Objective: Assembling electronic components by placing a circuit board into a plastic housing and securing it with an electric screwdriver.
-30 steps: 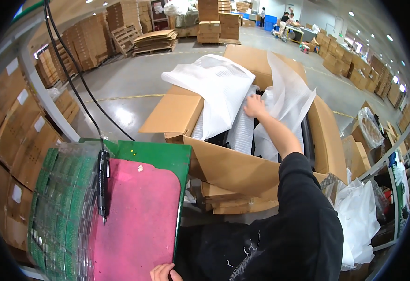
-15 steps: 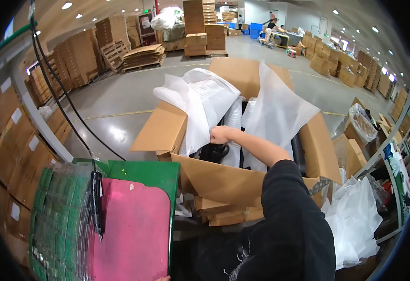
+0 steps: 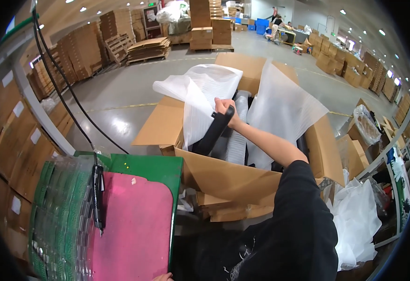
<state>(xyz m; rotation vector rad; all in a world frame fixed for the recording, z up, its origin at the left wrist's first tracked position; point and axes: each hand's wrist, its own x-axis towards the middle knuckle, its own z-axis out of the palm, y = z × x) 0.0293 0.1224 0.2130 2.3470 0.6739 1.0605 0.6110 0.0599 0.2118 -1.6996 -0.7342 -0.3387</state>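
Note:
My right hand (image 3: 226, 107) is closed around the upper end of a long black part (image 3: 213, 132), which tilts up out of an open cardboard box (image 3: 223, 167). What the part belongs to does not show. Beside it in the box lies a ribbed, foam-wrapped roll (image 3: 236, 138). White foam sheets (image 3: 280, 110) drape over the box on both sides of my hand. Only a sliver of my left hand (image 3: 163, 277) shows at the lower edge, by the pink mat (image 3: 134, 225); most of its fingers are out of the picture.
A green bench (image 3: 156, 171) carries the pink mat, stacked clear plastic trays (image 3: 62, 215) and a black power screwdriver (image 3: 97, 199) hanging on a cable. Crumpled white foam (image 3: 355, 220) lies at right beside a metal rack. Cartons (image 3: 8, 136) are stacked at left. People work far back.
My right hand has risen and moved slightly away from me. The long black part is now lifted and tilted in it, and the left foam sheet has shifted back.

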